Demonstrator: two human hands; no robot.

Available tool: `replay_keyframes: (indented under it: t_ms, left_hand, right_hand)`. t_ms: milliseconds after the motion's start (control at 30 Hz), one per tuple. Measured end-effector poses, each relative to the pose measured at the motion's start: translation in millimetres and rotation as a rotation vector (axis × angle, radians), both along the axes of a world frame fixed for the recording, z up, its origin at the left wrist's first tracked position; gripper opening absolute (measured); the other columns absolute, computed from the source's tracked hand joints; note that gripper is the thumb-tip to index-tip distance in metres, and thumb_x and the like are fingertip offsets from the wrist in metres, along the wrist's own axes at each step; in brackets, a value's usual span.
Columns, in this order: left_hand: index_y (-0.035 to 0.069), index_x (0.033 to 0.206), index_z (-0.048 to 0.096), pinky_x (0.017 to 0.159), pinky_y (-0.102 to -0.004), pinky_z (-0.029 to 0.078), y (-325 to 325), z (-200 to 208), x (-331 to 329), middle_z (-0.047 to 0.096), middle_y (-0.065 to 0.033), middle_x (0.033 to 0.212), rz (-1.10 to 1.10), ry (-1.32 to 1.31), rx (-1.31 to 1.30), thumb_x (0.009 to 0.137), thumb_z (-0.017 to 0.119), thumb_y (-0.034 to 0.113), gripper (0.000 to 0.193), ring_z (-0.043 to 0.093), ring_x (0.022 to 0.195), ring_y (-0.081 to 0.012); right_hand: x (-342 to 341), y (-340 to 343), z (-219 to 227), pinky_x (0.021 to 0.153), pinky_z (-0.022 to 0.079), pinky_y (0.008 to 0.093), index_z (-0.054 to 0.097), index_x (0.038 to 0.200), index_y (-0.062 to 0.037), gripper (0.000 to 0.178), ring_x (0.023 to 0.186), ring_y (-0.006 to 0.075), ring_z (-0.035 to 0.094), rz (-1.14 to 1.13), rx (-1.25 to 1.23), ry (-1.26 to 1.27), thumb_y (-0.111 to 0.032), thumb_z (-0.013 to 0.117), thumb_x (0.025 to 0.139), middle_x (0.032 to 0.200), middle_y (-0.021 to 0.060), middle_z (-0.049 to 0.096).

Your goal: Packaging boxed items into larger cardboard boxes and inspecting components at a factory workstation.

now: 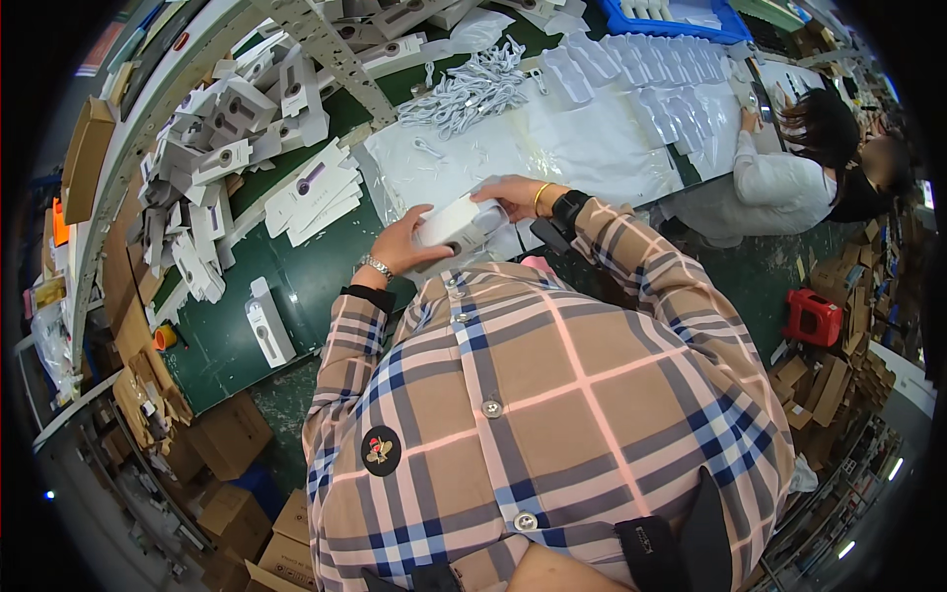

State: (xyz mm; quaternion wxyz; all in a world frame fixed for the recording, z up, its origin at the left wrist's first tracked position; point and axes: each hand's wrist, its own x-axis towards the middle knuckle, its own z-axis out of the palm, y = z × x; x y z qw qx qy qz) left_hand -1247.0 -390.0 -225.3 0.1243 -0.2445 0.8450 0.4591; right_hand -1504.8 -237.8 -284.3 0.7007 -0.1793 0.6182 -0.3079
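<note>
My left hand is closed round the left end of a white carton, thumb along its near side and fingers over the far one. At the carton's right end, my right hand pinches a clear plastic tray, its fingertips touching the carton too. How far the tray sits inside the carton I cannot tell. Beyond my hands, a heap of white cables lies on the white sheet. Flat white cartons are stacked to the left.
Many white cartons are piled at the far left, beside a perforated metal post. One carton lies alone on the green table. Rows of clear trays and a blue bin stand at the back. A co-worker sits at right.
</note>
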Motion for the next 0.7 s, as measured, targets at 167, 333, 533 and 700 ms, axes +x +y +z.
replay_keyframes:
  t_ms: [167, 333, 533, 700]
  left_hand:
    - [0.007, 0.132, 0.056, 0.089, -0.0468, 0.054, 7.8, -13.3, 2.0, 0.068, -0.0198, 0.116, -0.118, 0.063, -0.356, 0.062, 0.092, 0.047, 0.089, 0.066, 0.103, -0.0418]
    - [0.009, 0.126, 0.056, 0.088, -0.0458, 0.054, 7.1, -57.9, 27.6, 0.065, -0.0173, 0.115, -0.022, -0.109, -0.323, 0.061, 0.091, 0.045, 0.082, 0.065, 0.103, -0.0389]
    - [0.009, 0.127, 0.057, 0.092, -0.0447, 0.053, 12.2, -64.2, 45.6, 0.062, -0.0143, 0.122, 0.008, -0.028, -0.448, 0.062, 0.092, 0.037, 0.079, 0.062, 0.110, -0.0363]
    - [0.010, 0.129, 0.057, 0.092, -0.0458, 0.053, 24.5, -50.2, 48.2, 0.062, -0.0154, 0.122, 0.126, -0.067, -0.419, 0.067, 0.091, 0.029, 0.074, 0.061, 0.111, -0.0383]
  right_hand:
    - [11.7, -8.9, -19.6, 0.054, 0.049, 0.0283, 0.062, 0.130, -0.0097, 0.069, 0.057, 0.0162, 0.054, -0.016, 0.335, -0.351, -0.064, 0.068, 0.087, 0.078, 0.0061, 0.066]
    - [15.4, -36.7, -29.5, 0.062, 0.055, 0.0365, 0.069, 0.122, -0.0117, 0.058, 0.067, 0.0246, 0.066, -0.005, 0.349, 0.176, -0.060, 0.065, 0.090, 0.082, 0.0130, 0.072]
    - [-13.1, -91.3, -81.5, 0.101, 0.050, 0.0477, 0.071, 0.126, -0.0190, 0.038, 0.122, 0.0380, 0.059, 0.503, -0.596, 0.950, -0.033, 0.069, 0.090, 0.122, 0.0207, 0.068]
    - [14.5, -138.5, -62.6, 0.103, 0.049, 0.0469, 0.073, 0.123, -0.0181, 0.034, 0.129, 0.0358, 0.053, 0.640, -0.631, 1.223, -0.025, 0.070, 0.090, 0.125, 0.0158, 0.066]
